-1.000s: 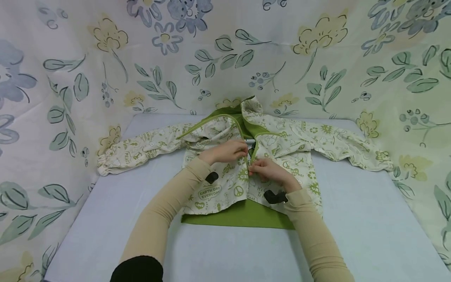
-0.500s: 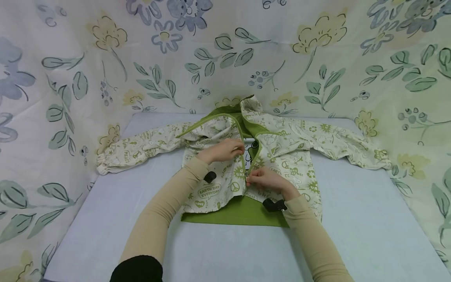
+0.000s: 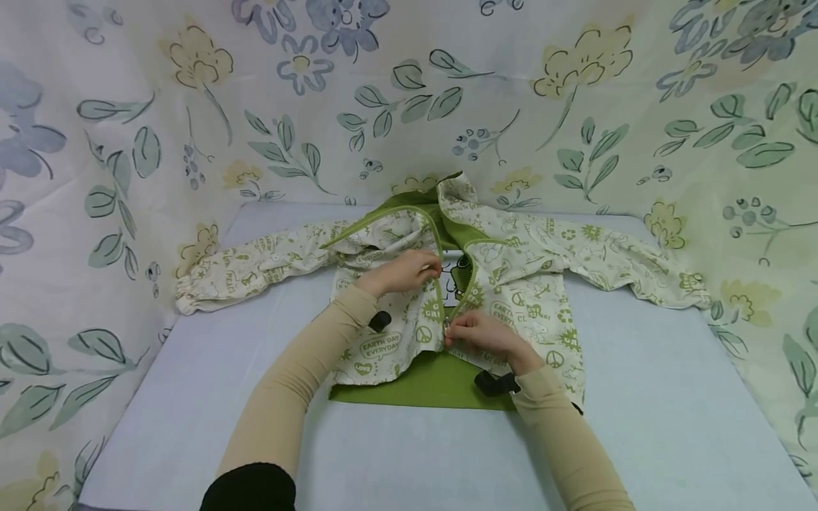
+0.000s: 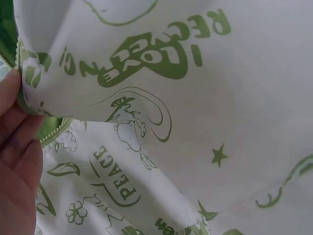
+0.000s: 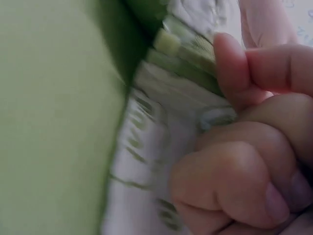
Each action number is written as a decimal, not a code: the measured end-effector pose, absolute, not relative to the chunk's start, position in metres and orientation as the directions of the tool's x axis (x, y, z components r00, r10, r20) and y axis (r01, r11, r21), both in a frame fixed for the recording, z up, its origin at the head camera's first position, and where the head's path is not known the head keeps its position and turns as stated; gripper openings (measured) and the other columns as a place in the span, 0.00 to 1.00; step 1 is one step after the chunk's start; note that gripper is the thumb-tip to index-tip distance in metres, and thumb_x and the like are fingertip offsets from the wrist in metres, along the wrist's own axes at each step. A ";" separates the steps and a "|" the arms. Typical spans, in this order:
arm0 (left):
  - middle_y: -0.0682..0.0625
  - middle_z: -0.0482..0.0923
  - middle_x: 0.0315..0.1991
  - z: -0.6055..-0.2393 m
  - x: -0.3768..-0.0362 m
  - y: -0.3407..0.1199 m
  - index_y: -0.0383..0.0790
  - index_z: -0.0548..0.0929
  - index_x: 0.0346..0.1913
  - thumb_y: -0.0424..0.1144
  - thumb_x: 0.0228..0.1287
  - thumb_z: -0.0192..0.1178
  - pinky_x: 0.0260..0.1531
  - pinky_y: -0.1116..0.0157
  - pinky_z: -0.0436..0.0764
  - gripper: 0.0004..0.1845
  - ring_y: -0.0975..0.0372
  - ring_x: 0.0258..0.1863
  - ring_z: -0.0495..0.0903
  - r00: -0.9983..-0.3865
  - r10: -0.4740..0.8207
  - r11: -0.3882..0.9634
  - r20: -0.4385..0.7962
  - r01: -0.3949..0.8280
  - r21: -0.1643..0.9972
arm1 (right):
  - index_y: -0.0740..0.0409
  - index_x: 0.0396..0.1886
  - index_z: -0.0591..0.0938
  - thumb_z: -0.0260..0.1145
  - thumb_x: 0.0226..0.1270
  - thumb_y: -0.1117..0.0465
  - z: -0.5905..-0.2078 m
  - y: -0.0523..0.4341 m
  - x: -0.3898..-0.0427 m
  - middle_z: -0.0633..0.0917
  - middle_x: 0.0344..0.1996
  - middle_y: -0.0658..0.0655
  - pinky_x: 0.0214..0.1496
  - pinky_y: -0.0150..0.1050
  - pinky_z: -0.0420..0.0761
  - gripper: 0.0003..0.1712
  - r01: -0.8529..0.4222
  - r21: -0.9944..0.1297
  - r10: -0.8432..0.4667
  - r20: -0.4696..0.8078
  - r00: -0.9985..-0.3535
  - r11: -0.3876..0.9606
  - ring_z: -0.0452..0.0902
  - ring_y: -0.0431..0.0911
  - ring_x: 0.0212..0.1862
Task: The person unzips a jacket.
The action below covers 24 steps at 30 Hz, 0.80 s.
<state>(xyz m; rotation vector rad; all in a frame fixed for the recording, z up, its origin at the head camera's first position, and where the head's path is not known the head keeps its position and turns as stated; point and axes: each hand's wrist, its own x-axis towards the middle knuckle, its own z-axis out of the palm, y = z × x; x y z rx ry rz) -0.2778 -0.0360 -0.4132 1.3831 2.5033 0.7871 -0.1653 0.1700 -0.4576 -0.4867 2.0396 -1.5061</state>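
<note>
A white jacket (image 3: pixel 533 284) with green print and a green lining lies face up, sleeves spread to both sides. Its front zipper (image 3: pixel 471 284) is parted from the collar down to my right hand (image 3: pixel 488 333), which pinches the zipper pull low on the front between thumb and index finger. Close by in the right wrist view is the zipper's pale yellow-green bottom end (image 5: pixel 167 43). Higher up, my left hand (image 3: pixel 404 271) pinches the toothed edge of the left front panel. That panel (image 4: pixel 234 117) is lifted in the left wrist view. A white patch with black drawings (image 3: pixel 450 278) shows through the gap.
The jacket rests on a pale table (image 3: pixel 415 454). A floral curtain (image 3: pixel 409 106) stands behind and along both sides. The jacket's green inner back hem (image 3: pixel 422 387) shows below the raised front. Each wrist carries a small black camera mount.
My right hand has moved down the front, and the parted zipper reaches lower. My left hand has shifted slightly left, still holding the panel edge. More of the green lining shows at the hem.
</note>
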 end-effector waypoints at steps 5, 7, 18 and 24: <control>0.51 0.74 0.37 -0.414 -0.281 -0.036 0.34 0.80 0.42 0.33 0.70 0.50 0.39 0.68 0.73 0.09 0.63 0.36 0.72 -0.565 0.818 0.438 0.107 0.733 0.520 | 0.75 0.32 0.80 0.55 0.70 0.60 -0.461 0.169 -0.161 0.73 0.13 0.51 0.15 0.30 0.63 0.18 0.120 -0.957 -0.591 -0.259 -0.764 0.264 0.56 0.37 0.12; 0.51 0.74 0.37 -0.415 -0.282 -0.037 0.34 0.80 0.43 0.33 0.70 0.50 0.39 0.67 0.73 0.09 0.63 0.36 0.72 -0.565 0.819 0.440 0.105 0.734 0.517 | 0.74 0.32 0.80 0.56 0.70 0.60 -0.462 0.169 -0.160 0.74 0.14 0.51 0.15 0.30 0.64 0.18 0.128 -0.954 -0.593 -0.271 -0.758 0.272 0.57 0.37 0.12; 0.49 0.74 0.38 -0.418 -0.283 -0.035 0.34 0.80 0.43 0.33 0.69 0.51 0.39 0.66 0.73 0.08 0.62 0.37 0.73 -0.573 0.808 0.440 0.135 0.741 0.508 | 0.71 0.31 0.81 0.56 0.70 0.57 -0.463 0.171 -0.159 0.65 0.08 0.48 0.14 0.32 0.62 0.19 0.099 -0.959 -0.592 -0.243 -0.768 0.265 0.54 0.38 0.11; 0.49 0.74 0.39 -0.422 -0.285 -0.035 0.35 0.79 0.44 0.34 0.70 0.49 0.39 0.68 0.74 0.09 0.62 0.37 0.73 -0.603 0.790 0.472 0.107 0.711 0.522 | 0.73 0.31 0.80 0.56 0.70 0.58 -0.465 0.172 -0.158 0.73 0.14 0.51 0.14 0.30 0.61 0.19 0.114 -0.963 -0.605 -0.242 -0.759 0.243 0.54 0.37 0.11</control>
